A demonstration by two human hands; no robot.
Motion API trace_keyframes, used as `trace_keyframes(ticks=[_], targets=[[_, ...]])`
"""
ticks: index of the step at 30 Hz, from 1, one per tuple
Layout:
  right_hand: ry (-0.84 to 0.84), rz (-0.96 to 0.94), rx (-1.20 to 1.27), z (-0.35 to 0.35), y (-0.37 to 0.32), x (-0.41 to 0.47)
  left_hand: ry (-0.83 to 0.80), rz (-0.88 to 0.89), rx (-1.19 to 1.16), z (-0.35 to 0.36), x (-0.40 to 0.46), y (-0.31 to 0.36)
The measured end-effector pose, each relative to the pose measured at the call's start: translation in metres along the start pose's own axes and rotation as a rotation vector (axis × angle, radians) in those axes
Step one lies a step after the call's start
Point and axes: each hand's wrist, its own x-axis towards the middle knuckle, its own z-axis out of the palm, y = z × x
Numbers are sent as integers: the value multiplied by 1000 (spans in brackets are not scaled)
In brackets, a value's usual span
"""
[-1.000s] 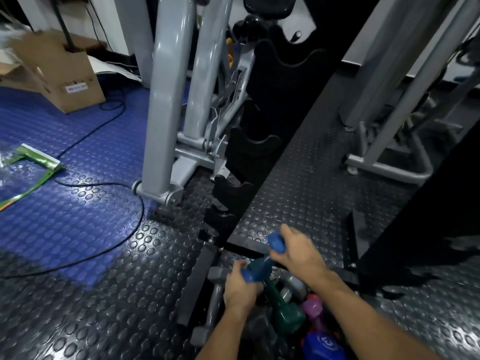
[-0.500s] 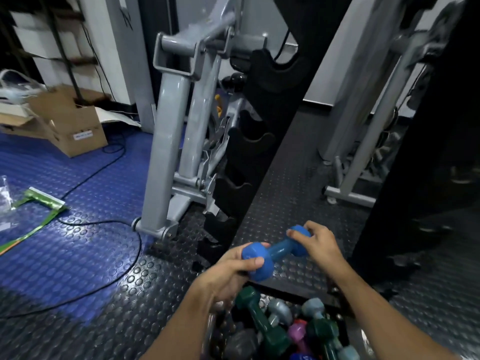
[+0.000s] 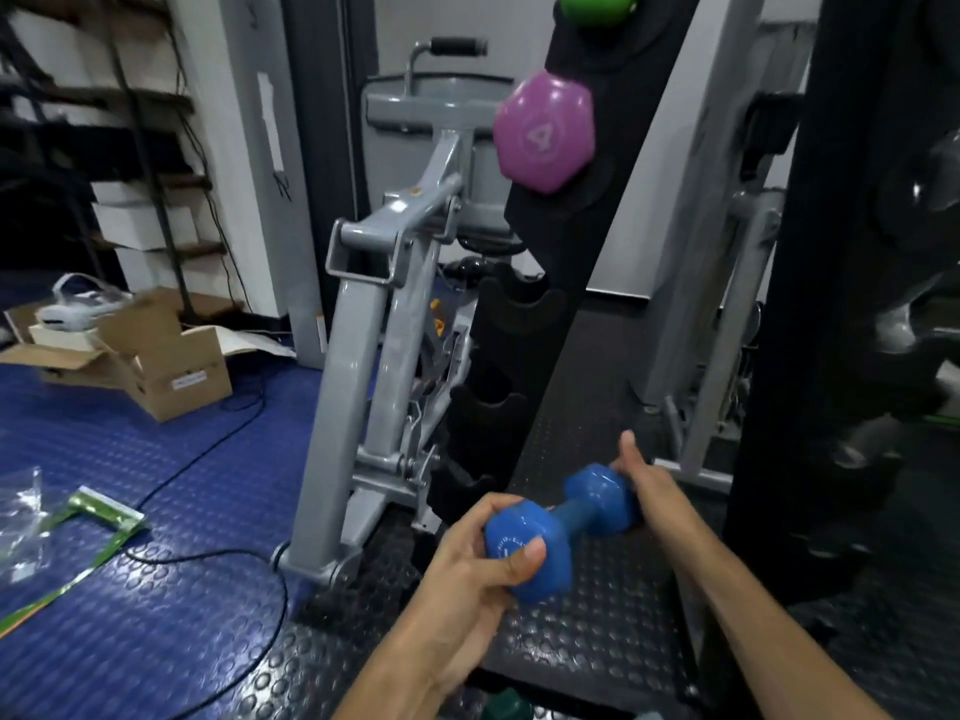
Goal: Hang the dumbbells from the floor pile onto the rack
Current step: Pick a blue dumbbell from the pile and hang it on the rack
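I hold a blue dumbbell (image 3: 563,522) level in front of me with both hands. My left hand (image 3: 467,569) grips its near head, and my right hand (image 3: 652,488) holds its far head with the thumb raised. Just beyond stands the black rack (image 3: 558,324), a leaning column of curved cradles. A purple dumbbell marked 4 (image 3: 543,129) hangs high on it, with a green one (image 3: 597,2) above at the frame's top. The lower cradles near my hands hold nothing. Of the floor pile only a dark green dumbbell end (image 3: 501,706) shows at the bottom edge.
A grey exercise machine (image 3: 363,356) stands directly left of the rack. A black cable (image 3: 208,550) runs over the blue floor mat, near an open cardboard box (image 3: 166,366) and plastic wrapping (image 3: 62,532). A second dark rack upright (image 3: 810,304) rises at the right.
Both hands lifted the blue dumbbell out of the floor pile and raised it. My view tilted upward, so the pile dropped out of sight and the hung purple and green dumbbells appeared.
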Motion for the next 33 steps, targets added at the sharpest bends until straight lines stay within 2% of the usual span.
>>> trace_keyframes(ticks=[6,13,18,25,33], targets=[[66,-177,159,-3,-84,4,17,190,-94,37,-24,63],[-42,-290,346,8,-142,13,17,420,-191,46,-54,119],[-74,-325,296,27,-158,15,181,580,-158,38,-64,148],[-37,-332,296,39,-160,0,233,705,15,28,2,177],[-37,-357,255,37,-152,7,218,690,176,29,87,169]])
